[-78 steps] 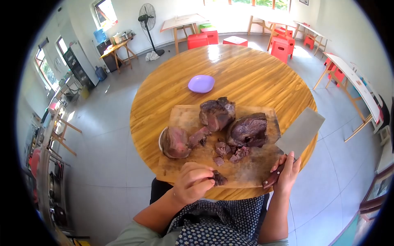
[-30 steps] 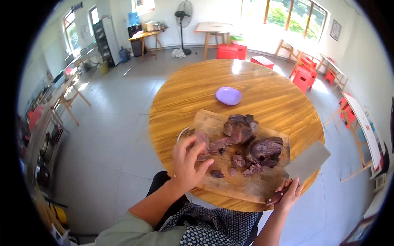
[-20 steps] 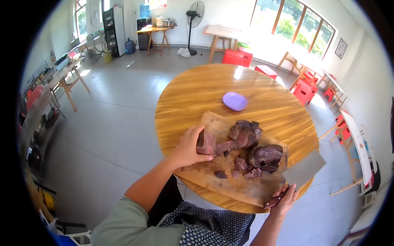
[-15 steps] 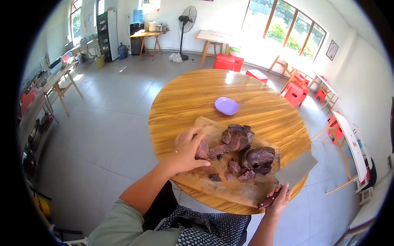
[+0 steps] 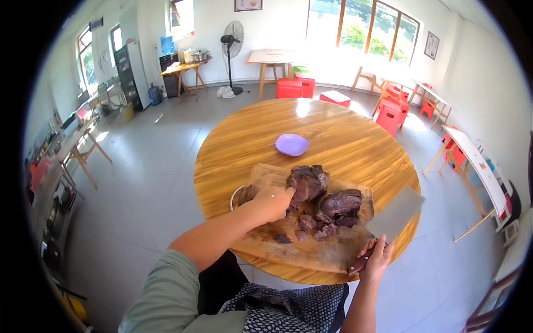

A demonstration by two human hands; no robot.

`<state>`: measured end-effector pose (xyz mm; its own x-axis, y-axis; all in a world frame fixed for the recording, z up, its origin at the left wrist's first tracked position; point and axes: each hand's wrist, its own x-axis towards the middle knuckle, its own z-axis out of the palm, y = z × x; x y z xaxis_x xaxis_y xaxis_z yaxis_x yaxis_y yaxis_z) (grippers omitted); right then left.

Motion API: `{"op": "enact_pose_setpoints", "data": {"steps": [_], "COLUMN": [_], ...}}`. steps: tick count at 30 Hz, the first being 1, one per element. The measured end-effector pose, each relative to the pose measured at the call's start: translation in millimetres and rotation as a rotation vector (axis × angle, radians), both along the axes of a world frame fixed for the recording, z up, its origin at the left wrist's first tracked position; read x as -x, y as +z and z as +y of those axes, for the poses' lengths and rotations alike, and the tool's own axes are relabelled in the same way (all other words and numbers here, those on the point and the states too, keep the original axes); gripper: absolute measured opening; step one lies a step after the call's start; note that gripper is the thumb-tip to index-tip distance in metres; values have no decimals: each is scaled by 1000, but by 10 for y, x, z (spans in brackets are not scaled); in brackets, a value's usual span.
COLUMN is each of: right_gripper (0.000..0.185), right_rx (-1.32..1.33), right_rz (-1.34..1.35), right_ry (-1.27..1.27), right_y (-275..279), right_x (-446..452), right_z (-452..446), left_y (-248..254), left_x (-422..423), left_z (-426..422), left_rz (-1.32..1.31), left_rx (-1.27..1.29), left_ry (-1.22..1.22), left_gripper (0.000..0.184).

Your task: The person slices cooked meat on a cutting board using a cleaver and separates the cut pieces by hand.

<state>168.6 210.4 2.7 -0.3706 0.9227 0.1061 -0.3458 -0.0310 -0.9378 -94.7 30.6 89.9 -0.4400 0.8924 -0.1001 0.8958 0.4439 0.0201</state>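
My left hand [image 5: 273, 204] is over the left half of a wooden cutting board [image 5: 266, 252], its fingers closed against a dark piece of meat [image 5: 308, 183]. Its fingertips are partly hidden. More meat lies under and behind that wrist, mostly covered. To the right sits a large dark chunk of meat [image 5: 340, 206], with several small cut bits [image 5: 307, 222] in front of it. My right hand [image 5: 377, 256] grips the brown handle of a cleaver [image 5: 397, 213]. The broad blade points away and to the right, over the board's right edge and the table.
The board rests on a round wooden table [image 5: 233, 139]. A purple dish [image 5: 292, 145] stands on it beyond the meat. Red stools [image 5: 289, 87] are behind the table, with a standing fan [image 5: 231, 55] farther back. White tables [image 5: 478, 166] line the right side.
My left hand has moved right from the left-hand meat, and its spread fingers have closed at the middle piece. The cleaver stays in my right hand. The view has shifted slightly.
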Motion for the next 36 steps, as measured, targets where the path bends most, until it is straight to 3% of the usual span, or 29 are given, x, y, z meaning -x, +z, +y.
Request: {"op": "enact_pose_setpoints", "data": {"steps": [3, 6, 8, 9, 11, 12, 14, 26, 36], "right_gripper": [17, 17, 17, 18, 18, 18, 18, 16, 18], "right_rx": [13, 8, 18, 18, 25, 18, 31, 26, 37], "right_rz": [13, 41, 47, 40, 31, 31, 24, 51, 36], "right_ry": [11, 22, 18, 17, 11, 21, 17, 1, -16], "right_y": [72, 18, -10, -19, -23, -19, 31, 59, 142], "right_x": [2, 5, 24, 3, -30, -9, -15, -3, 10], "right_z": [-28, -5, 1, 9, 4, 11, -4, -16, -71], "left_y": [58, -126, -125, -85, -42, -69, -169, -207, -99], "left_x": [-30, 149, 109, 65, -33, -41, -95, -281, -329], "left_z": [-69, -146, -214, -222, -247, -245, -265, -357, -404], "left_rz": [-38, -344, -1058, -1062, -1595, -1595, -1832, -1922, -1870], "left_rx": [-96, -453, -764, -750, -827, -819, -927, -1053, -1045], "left_ry": [21, -98, 37, 32, 277, 281, 237, -5, 34], "left_gripper": [38, 38, 37, 37, 32, 32, 33, 45, 43]}}
